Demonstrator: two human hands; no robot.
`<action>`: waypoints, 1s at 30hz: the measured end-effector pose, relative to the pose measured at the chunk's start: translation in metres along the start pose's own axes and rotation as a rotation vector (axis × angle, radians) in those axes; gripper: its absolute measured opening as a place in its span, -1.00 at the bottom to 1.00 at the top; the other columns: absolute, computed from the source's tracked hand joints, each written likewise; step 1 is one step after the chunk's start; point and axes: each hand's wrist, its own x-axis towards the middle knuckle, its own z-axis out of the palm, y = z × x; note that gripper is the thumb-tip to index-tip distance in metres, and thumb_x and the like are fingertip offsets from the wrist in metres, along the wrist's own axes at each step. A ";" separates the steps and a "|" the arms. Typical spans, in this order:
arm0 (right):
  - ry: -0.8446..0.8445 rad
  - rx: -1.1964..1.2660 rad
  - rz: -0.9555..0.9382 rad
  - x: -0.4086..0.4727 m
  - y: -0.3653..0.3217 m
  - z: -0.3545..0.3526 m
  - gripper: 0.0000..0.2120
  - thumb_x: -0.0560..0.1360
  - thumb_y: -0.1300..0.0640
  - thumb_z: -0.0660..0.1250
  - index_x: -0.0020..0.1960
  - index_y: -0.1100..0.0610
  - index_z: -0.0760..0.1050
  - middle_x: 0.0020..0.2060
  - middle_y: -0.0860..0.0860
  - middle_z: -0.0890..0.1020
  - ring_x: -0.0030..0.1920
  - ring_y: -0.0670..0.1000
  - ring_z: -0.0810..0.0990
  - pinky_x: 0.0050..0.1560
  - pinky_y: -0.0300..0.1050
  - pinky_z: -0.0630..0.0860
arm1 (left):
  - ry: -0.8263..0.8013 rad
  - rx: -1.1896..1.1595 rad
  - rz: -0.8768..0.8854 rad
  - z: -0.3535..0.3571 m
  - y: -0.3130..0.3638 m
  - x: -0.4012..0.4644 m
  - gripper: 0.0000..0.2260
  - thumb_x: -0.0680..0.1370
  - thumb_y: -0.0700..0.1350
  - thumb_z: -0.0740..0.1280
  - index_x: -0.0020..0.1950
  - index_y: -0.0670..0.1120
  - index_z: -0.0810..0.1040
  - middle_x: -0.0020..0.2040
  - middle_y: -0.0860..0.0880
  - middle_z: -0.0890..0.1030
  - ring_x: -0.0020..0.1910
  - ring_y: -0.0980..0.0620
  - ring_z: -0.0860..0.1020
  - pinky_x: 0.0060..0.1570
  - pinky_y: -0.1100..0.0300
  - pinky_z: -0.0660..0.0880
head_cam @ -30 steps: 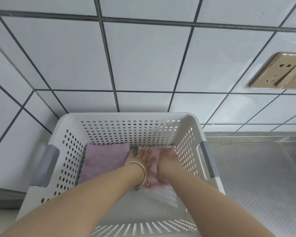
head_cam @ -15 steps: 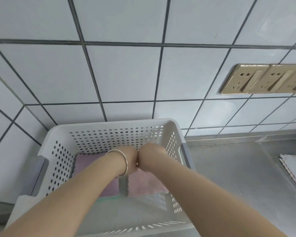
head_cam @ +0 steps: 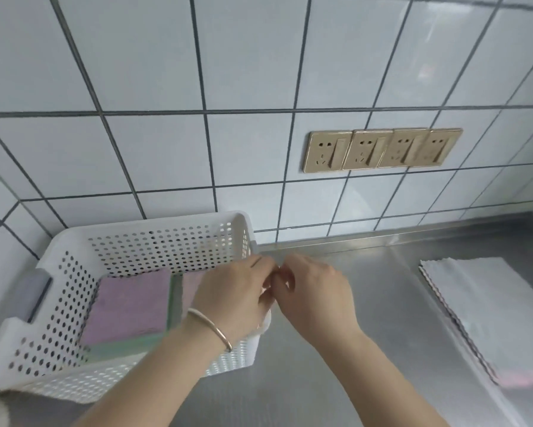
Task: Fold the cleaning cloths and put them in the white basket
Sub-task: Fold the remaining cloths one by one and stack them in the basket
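Note:
The white perforated basket (head_cam: 154, 241) stands at the left against the tiled wall. Inside it a folded purple cloth (head_cam: 129, 306) lies on a pale green one, and a folded pink cloth (head_cam: 191, 288) lies beside them, partly hidden by my wrist. My left hand (head_cam: 234, 294), with a bangle on the wrist, hovers over the basket's right rim. My right hand (head_cam: 314, 294) is just to the right of it, above the counter. Both hands have loosely curled fingers and hold nothing, their fingertips almost meeting. A stack of unfolded white cloths (head_cam: 499, 318) lies flat at the right.
The steel counter (head_cam: 366, 349) runs from the basket to the right edge of view. A row of gold wall sockets (head_cam: 382, 149) sits on the white tiles behind. A pink cloth edge peeks from under the white stack.
Both hands have lifted out of the basket, leaving the pink cloth inside, and moved right over its rim. The view has swung right, showing the white cloth stack.

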 end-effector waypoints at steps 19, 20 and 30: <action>-0.140 0.002 0.315 -0.115 0.314 -0.061 -0.77 0.48 -0.11 0.16 -0.19 0.03 0.42 -0.26 -0.06 0.54 -0.27 0.00 0.41 -0.35 -0.17 0.24 | -0.309 -0.204 0.135 0.202 0.255 0.078 -0.81 0.35 -0.02 0.22 -0.08 0.09 0.52 -0.21 0.09 0.59 -0.26 0.03 0.59 -0.38 0.23 0.35; -0.155 0.005 0.329 -0.118 0.332 -0.062 -0.79 0.51 -0.10 0.17 -0.15 0.03 0.43 -0.21 -0.07 0.54 -0.22 0.00 0.45 -0.32 -0.17 0.25 | -0.341 -0.201 0.123 0.214 0.267 0.084 -0.76 0.42 -0.02 0.16 0.03 0.09 0.52 -0.08 0.07 0.60 -0.12 -0.02 0.58 -0.25 0.16 0.41; -0.223 -0.104 0.388 -0.147 0.463 -0.046 -0.77 0.45 0.10 0.36 0.10 0.06 0.52 0.04 -0.04 0.52 0.11 0.03 0.48 0.01 -0.15 0.45 | -0.437 -0.120 0.180 0.309 0.351 0.130 -0.79 0.31 0.00 0.47 -0.08 0.06 0.60 -0.09 0.09 0.57 -0.05 0.10 0.57 -0.18 0.28 0.44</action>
